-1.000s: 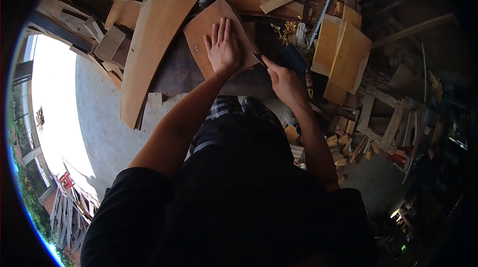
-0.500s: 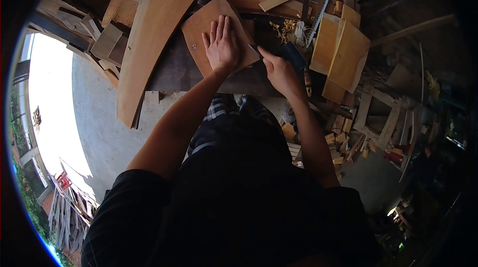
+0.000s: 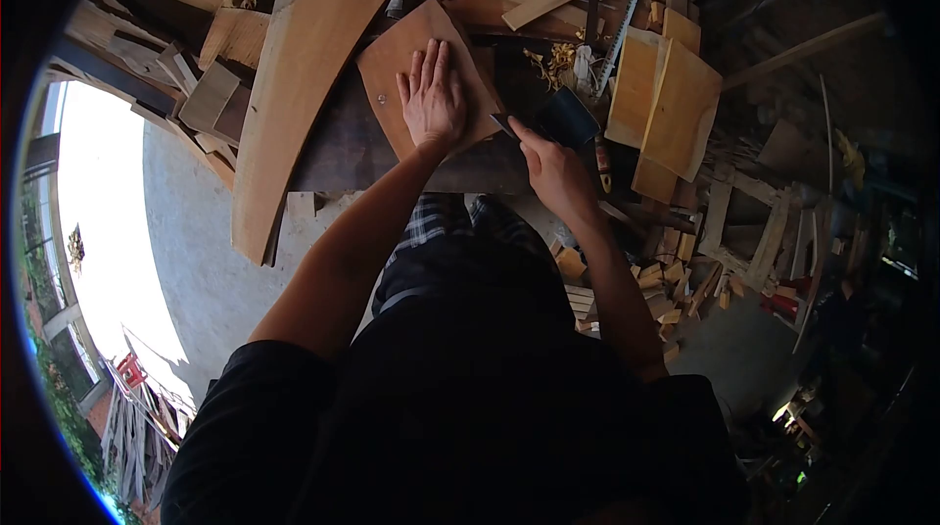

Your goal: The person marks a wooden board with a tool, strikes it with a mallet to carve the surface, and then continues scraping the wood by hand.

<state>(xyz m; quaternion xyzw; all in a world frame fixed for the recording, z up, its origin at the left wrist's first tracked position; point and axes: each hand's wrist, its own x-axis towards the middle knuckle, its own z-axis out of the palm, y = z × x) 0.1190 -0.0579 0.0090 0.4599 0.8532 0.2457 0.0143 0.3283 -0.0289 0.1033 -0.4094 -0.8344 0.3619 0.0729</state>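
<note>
The person's left hand (image 3: 431, 99) lies flat and open, palm down and fingers together, on a brown wooden board (image 3: 392, 60) that rests on the dark workbench (image 3: 338, 148). The hand covers the board's near right part; the far corner and the left side stay bare.

The right hand (image 3: 553, 167) is closed around a slim tool (image 3: 506, 123). The tool's tip points out past the forefinger and meets the board's right edge, just beside the heel of the left hand. What kind of tool it is cannot be told. The board thus lies under the left palm and directly in front of the right hand's grip, touching the tool tip.

Just beyond the right hand sits a dark blue block (image 3: 570, 114). Pale wood shavings (image 3: 558, 60) lie behind it, and a saw blade (image 3: 627, 11) slants across the back of the bench. A long curved plank (image 3: 294, 84) leans to the left of the board, and two yellowish boards (image 3: 676, 104) stand to the right. Offcuts (image 3: 676, 280) litter the floor by the right arm.
</note>
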